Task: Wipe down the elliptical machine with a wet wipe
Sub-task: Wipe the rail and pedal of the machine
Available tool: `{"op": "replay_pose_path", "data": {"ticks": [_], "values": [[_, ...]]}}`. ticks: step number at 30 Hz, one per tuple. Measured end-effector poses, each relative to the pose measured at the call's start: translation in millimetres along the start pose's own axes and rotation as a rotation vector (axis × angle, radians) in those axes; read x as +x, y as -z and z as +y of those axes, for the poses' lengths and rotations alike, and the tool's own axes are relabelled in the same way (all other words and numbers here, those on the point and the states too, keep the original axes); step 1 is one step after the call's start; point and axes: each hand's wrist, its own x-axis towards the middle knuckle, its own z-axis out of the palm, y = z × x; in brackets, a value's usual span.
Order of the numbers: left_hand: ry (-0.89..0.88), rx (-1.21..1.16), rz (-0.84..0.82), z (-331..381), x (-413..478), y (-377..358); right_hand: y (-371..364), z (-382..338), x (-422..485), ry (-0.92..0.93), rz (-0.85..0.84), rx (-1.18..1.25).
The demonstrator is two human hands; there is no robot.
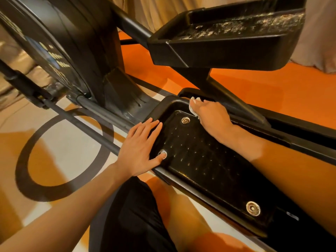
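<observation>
Right hand [211, 115] pinches the wet wipe [194, 105] at the pedal [209, 153] rim; left hand [141, 150] lies spread, steadying it. Next, probably, wiping toward the wrist.

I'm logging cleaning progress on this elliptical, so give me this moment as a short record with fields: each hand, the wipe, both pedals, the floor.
left hand: flat on the near pedal's left rim, thumb at a metal bolt
right hand: holds the wet wipe at the near pedal's far right corner
wet wipe: white, crumpled, partly under the fingers
near pedal: black, glossy, studded tread
far pedal: raised, tread covered in pale flaky grime
floor: orange, with pale and dark patterning on the left
</observation>
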Motion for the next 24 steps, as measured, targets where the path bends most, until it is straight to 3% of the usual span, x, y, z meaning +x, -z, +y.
{"op": "replay_pose_path", "data": {"ticks": [5, 12, 16, 24], "values": [[0.004, 0.008, 0.003, 0, 0, -1, 19, 32, -57, 0.002, 0.152, -0.034], [-0.004, 0.009, 0.037, 1, 2, -4, 46, 105, -187, -0.156, 0.083, 0.116], [0.024, 0.011, 0.002, 2, 1, -3, 37, 83, -152, -0.114, 0.047, 0.091], [0.049, -0.024, -0.005, 5, 0, 2, 1, -12, 9, -0.017, 0.012, 0.024]]}}
